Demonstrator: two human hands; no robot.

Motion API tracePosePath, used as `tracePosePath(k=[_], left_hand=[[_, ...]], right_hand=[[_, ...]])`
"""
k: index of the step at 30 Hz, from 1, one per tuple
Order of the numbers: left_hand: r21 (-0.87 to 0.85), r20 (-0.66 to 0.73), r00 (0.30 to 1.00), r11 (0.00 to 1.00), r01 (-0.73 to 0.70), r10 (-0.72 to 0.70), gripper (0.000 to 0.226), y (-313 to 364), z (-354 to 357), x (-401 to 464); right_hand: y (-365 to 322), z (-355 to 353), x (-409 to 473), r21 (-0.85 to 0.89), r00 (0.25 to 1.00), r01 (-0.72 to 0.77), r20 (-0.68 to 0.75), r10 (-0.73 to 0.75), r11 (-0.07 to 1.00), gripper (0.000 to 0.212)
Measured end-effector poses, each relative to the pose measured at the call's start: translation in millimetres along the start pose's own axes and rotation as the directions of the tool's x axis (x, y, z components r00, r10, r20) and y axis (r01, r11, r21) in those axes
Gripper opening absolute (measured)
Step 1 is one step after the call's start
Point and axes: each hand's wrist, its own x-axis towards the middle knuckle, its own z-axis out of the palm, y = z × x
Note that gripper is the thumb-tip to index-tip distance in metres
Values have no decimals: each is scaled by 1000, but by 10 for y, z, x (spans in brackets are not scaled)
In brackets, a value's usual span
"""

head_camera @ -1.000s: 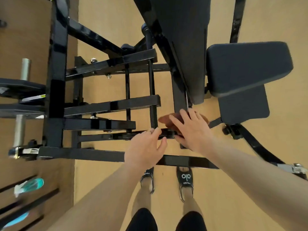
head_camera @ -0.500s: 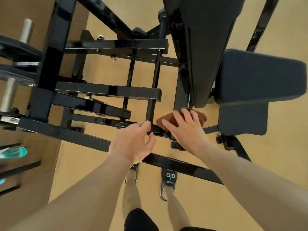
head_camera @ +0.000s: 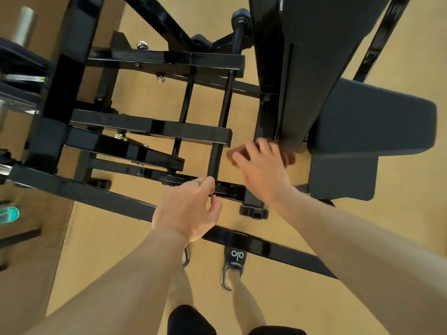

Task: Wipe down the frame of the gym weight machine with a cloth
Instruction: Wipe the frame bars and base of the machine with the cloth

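The black steel frame [head_camera: 154, 128] of the weight machine fills the upper left, with glossy cross bars and a threaded rod [head_camera: 214, 160] standing upright. My left hand [head_camera: 188, 209] grips the low bar at the foot of that rod. My right hand [head_camera: 261, 168] presses a brown cloth [head_camera: 289, 157] against the frame below the long backrest pad [head_camera: 312, 56]; the hand is blurred and covers most of the cloth.
A dark seat pad [head_camera: 372, 122] juts out at right. Weight plates [head_camera: 17, 76] on a chrome peg sit at far left. A teal spray bottle [head_camera: 8, 213] lies on the darker floor strip. A low frame bar [head_camera: 266, 247] crosses in front of my sandalled feet [head_camera: 233, 267].
The camera has tilted and moved closer to the machine. My right hand slid the cloth up and to the right toward the backrest's lower end. My left hand kept its grip on the bar.
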Motion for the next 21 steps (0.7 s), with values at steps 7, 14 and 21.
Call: tracePosePath(k=[7, 14, 21], left_hand=[[15, 17, 1000, 1000, 15, -15, 12, 25, -24, 8], [-21, -7, 1000, 1000, 9, -9, 12, 4, -6, 17], [-66, -50, 999, 998, 0, -3, 18, 8, -15, 7]], right_hand=[[-9, 87, -269, 11, 953, 259, 158, -258, 966, 62], [204, -116, 710, -180, 993, 107, 58, -98, 978, 61], [133, -132, 951, -46, 989, -150, -13, 150, 988, 49]])
